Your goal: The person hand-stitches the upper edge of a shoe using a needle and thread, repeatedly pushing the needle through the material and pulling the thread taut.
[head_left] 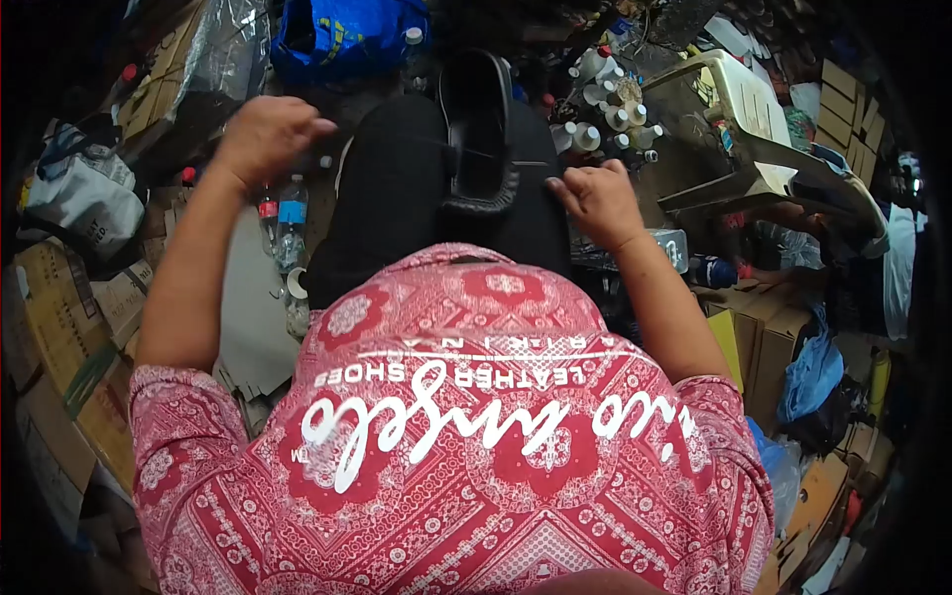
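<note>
A black shoe (480,134) rests between the black-clad thighs, its rounded, ridged end toward the patterned red shirt. My left hand (270,139) is raised to the left of the shoe, away from it, with its fingers curled closed. On the other side, my right hand (601,201) is also closed, near the right knee and apart from the shoe. A thin pale line shows across the shoe's dark inside. Whatever either hand grips, if anything, is too small to make out.
Plastic bottles (291,223) stand left of the legs, with flattened cardboard (74,327) farther left. A blue bag (347,38) lies ahead. Several white-capped bottles (615,109) cluster at the right, beside an overturned pale plastic chair (749,99). Cardboard boxes (764,327) and a blue plastic bag (813,372) lie right.
</note>
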A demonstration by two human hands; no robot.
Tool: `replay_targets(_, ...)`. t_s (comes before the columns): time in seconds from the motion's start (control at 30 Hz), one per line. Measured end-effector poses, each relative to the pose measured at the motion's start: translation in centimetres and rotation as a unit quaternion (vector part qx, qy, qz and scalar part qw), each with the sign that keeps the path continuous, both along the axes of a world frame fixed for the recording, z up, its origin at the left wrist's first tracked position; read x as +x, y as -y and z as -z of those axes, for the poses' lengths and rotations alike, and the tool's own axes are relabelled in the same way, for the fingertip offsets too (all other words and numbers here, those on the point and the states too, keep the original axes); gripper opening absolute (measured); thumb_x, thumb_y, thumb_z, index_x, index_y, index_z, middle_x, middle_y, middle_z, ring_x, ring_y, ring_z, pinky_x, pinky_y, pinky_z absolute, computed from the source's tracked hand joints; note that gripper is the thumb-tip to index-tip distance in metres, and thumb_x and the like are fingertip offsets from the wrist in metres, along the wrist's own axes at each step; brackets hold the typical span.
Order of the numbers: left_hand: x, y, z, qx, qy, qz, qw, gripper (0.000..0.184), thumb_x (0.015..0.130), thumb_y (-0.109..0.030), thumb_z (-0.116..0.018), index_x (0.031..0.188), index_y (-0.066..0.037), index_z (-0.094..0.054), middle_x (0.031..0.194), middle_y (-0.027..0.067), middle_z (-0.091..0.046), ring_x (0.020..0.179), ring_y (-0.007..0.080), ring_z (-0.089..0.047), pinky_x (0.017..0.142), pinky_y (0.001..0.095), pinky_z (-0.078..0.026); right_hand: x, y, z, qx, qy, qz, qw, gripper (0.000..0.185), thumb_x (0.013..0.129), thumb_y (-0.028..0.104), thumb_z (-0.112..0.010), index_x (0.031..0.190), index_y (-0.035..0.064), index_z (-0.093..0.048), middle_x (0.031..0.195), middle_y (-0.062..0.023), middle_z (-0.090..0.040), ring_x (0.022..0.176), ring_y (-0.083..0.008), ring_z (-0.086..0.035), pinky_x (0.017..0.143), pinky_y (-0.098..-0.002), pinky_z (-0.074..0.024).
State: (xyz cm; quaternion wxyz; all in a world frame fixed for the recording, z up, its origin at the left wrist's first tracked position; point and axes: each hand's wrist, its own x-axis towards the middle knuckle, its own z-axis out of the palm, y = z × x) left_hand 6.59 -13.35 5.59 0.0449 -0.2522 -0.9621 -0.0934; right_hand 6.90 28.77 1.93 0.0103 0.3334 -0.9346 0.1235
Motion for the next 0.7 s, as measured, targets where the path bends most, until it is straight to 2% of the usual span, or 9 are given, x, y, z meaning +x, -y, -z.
replay_targets(0.2, 1.0, 1.7, 6.0, 0.077, 0.019, -0.042, 0.996, 0.030, 0.089, -0.029, -0.058, 0.076, -0.003, -0.058, 0.070, 0.0109, -0.056, 0.063, 0.0280, -0.055, 0.060, 0.0372, -0.043, 0.8, -1.5, 2.7, 0.012, -0.022, 0.008, 1.000, 0.026, 0.090, 0.030, -0.056, 0.074, 0.0095, -0.055, 0.067, -0.0031, -0.059, 0.061, -0.0215, -0.055, 0.069, -0.0353, -0.0357)
replay_targets(0.27, 1.3, 3.2, 8.6, 0.340, 0.186, -0.219, 0.895, 0.030, 0.090, -0.033, -0.057, 0.089, -0.005, -0.066, 0.078, 0.0053, -0.063, 0.069, 0.0177, -0.059, 0.063, 0.0312, -0.045, 0.8, -2.1, 3.0, -0.271, 0.411, 0.169, 0.854, 0.022, 0.090, 0.030, -0.057, 0.089, 0.0088, -0.063, 0.074, 0.0012, -0.063, 0.064, -0.0151, -0.056, 0.075, -0.0318, -0.0372)
replay_targets(0.3, 1.5, 4.7, 8.1, 0.444, 0.329, -0.264, 0.790, 0.034, 0.091, -0.035, -0.056, 0.108, -0.007, -0.064, 0.093, 0.0042, -0.063, 0.075, 0.0118, -0.058, 0.066, 0.0254, -0.044, 0.7, -2.4, 1.3, -0.301, 0.463, 0.218, 0.805, 0.028, 0.088, 0.030, -0.060, 0.105, 0.0078, -0.064, 0.090, 0.0010, -0.063, 0.076, -0.0117, -0.057, 0.078, -0.0270, -0.0399)
replay_targets(0.33, 2.2, 5.0, 8.1, 0.445, 0.329, -0.262, 0.791, 0.034, 0.091, -0.035, -0.056, 0.108, -0.007, -0.064, 0.093, 0.0042, -0.063, 0.075, 0.0118, -0.058, 0.066, 0.0254, -0.044, 0.7, -2.6, 0.6, -0.301, 0.461, 0.219, 0.806, 0.028, 0.088, 0.030, -0.060, 0.105, 0.0078, -0.064, 0.090, 0.0010, -0.063, 0.076, -0.0117, -0.057, 0.078, -0.0270, -0.0399)
replay_targets(0.4, 4.1, 5.4, 8.4, 0.513, 0.277, -0.424, 0.693, 0.044, 0.088, -0.040, -0.060, 0.122, -0.012, -0.056, 0.103, 0.0052, -0.062, 0.074, 0.0089, -0.058, 0.068, 0.0213, -0.043, 0.6, -2.8, -0.2, -0.540, 0.435, 0.277, 0.666, 0.031, 0.085, 0.028, -0.064, 0.109, 0.0087, -0.063, 0.099, -0.0023, -0.061, 0.086, -0.0118, -0.058, 0.077, -0.0241, -0.0430)
replay_targets(0.43, 4.2, 8.6, 11.3, 0.400, 0.286, -0.457, 0.741, 0.061, 0.082, -0.044, -0.064, 0.132, -0.012, -0.047, 0.120, 0.0112, -0.056, 0.094, 0.0184, -0.062, 0.081, 0.0274, -0.045, 0.1, -3.5, 0.2, -0.496, 0.343, 0.244, 0.760, 0.037, 0.083, 0.026, -0.067, 0.115, 0.0085, -0.061, 0.105, -0.0062, -0.059, 0.090, -0.0141, -0.057, 0.077, -0.0270, -0.0458)
replay_targets(0.47, 4.0, 8.7, 11.5, 0.401, 0.282, -0.458, 0.742, 0.061, 0.082, -0.044, -0.064, 0.132, -0.012, -0.047, 0.120, 0.0112, -0.056, 0.094, 0.0184, -0.062, 0.081, 0.0274, -0.045, 0.1, -3.2, 0.0, -0.496, 0.341, 0.240, 0.761, 0.037, 0.083, 0.026, -0.067, 0.115, 0.0085, -0.061, 0.105, -0.0062, -0.059, 0.090, -0.0141, -0.057, 0.077, -0.0270, -0.0458)
replay_targets(0.53, 3.8, 7.8, 10.5, 0.177, 0.079, -0.387, 0.901, 0.062, 0.078, -0.039, -0.069, 0.128, -0.008, -0.050, 0.121, 0.0162, -0.055, 0.110, 0.0284, -0.054, 0.092, 0.0367, -0.043, 0.6, -1.6, -1.3, -0.358, 0.133, 0.149, 0.912, 0.041, 0.081, 0.025, -0.069, 0.117, 0.0076, -0.059, 0.102, -0.0068, -0.060, 0.088, -0.0156, -0.058, 0.080, -0.0316, -0.0456)
replay_targets(0.7, -1.0, -2.0, 5.5, 0.194, 0.041, -0.132, 0.971, 0.039, 0.081, -0.031, -0.065, 0.112, -0.007, -0.061, 0.120, 0.0136, -0.056, 0.116, 0.0281, -0.051, 0.099, 0.0373, -0.039, 3.1, 4.9, -3.8, -0.173, 0.102, -0.038, 0.979, 0.044, 0.074, 0.024, -0.075, 0.114, 0.0119, -0.061, 0.092, -0.0103, -0.064, 0.077, -0.0219, -0.060, 0.073, -0.0336, -0.0478)
